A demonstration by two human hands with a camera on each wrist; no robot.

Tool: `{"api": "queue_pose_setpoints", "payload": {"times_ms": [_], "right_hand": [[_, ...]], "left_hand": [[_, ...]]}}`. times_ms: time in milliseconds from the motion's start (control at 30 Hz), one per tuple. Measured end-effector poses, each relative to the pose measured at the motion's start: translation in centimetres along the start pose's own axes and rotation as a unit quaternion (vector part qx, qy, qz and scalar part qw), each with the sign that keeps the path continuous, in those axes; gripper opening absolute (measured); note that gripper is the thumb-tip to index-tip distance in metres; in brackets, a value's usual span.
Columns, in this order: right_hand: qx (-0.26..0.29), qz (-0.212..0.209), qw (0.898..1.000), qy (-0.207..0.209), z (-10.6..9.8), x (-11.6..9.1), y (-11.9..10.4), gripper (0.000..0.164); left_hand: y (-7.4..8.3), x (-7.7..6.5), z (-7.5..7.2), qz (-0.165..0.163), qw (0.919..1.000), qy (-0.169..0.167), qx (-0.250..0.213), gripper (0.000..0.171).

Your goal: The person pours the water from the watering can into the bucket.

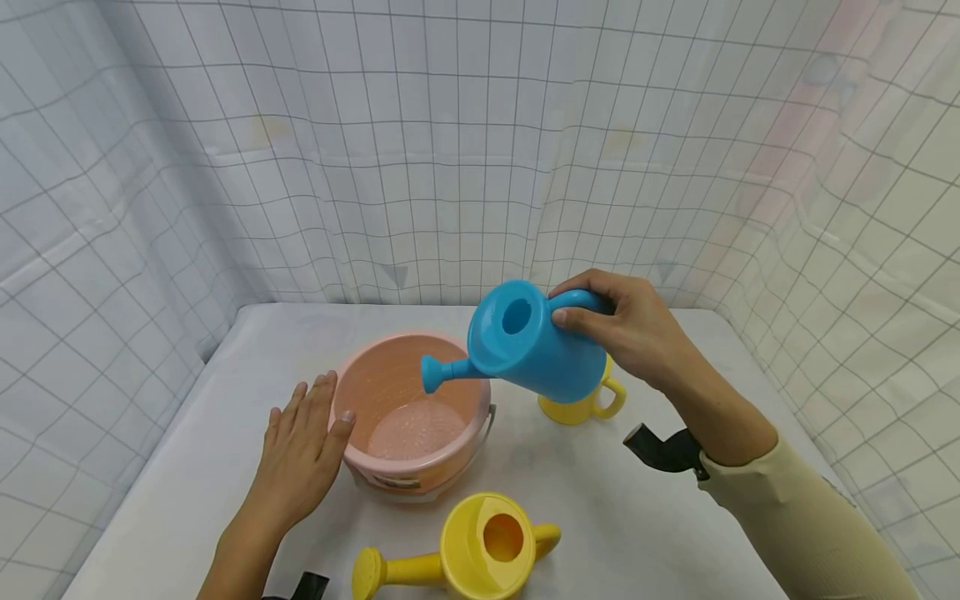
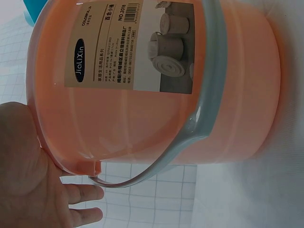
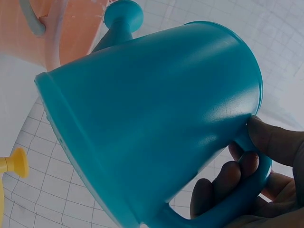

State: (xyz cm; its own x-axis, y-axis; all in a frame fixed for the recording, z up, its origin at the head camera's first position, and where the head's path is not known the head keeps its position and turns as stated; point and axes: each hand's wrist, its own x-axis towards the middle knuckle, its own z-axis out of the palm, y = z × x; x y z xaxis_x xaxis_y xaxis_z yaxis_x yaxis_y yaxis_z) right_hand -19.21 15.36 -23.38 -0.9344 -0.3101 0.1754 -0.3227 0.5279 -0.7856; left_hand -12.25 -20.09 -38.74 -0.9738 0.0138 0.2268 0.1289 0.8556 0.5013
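Note:
A blue watering can [image 1: 566, 358] hangs tilted in my right hand [image 1: 626, 325], whose fingers curl round its handle [image 3: 237, 202]. Its spout and round rose [image 1: 432, 374] reach over the right part of a pink bucket [image 1: 420, 479]. In the right wrist view the can's body [image 3: 156, 109] fills the middle. With fingers straight, my left hand [image 1: 303, 454] rests against the bucket's left rim. The left wrist view has the hand [image 2: 33, 180] at the rim, beside the grey bail handle [image 2: 209, 104] and a printed label [image 2: 128, 47]. Clear liquid shows at the bucket's bottom [image 1: 416, 429].
A yellow watering can [image 1: 468, 542] stands at the table's front, its spout pointing left. Behind the blue can, a second yellow vessel with a handle [image 1: 613, 400] is partly hidden. White cloth [image 1: 570, 500] covers the table, and checked curtains [image 1: 480, 167] enclose it at the back and sides.

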Motion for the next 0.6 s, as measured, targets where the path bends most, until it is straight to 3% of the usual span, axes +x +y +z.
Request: {"api": "queue_pose_setpoints", "payload": {"times_ms": [600], "right_hand": [[0.002,-0.002,1.000,-0.001,-0.02,-0.10,-0.10,0.029]], "left_hand": [[0.07,-0.02,-0.02,0.000,1.0000,0.001,-0.003,0.061]]}}
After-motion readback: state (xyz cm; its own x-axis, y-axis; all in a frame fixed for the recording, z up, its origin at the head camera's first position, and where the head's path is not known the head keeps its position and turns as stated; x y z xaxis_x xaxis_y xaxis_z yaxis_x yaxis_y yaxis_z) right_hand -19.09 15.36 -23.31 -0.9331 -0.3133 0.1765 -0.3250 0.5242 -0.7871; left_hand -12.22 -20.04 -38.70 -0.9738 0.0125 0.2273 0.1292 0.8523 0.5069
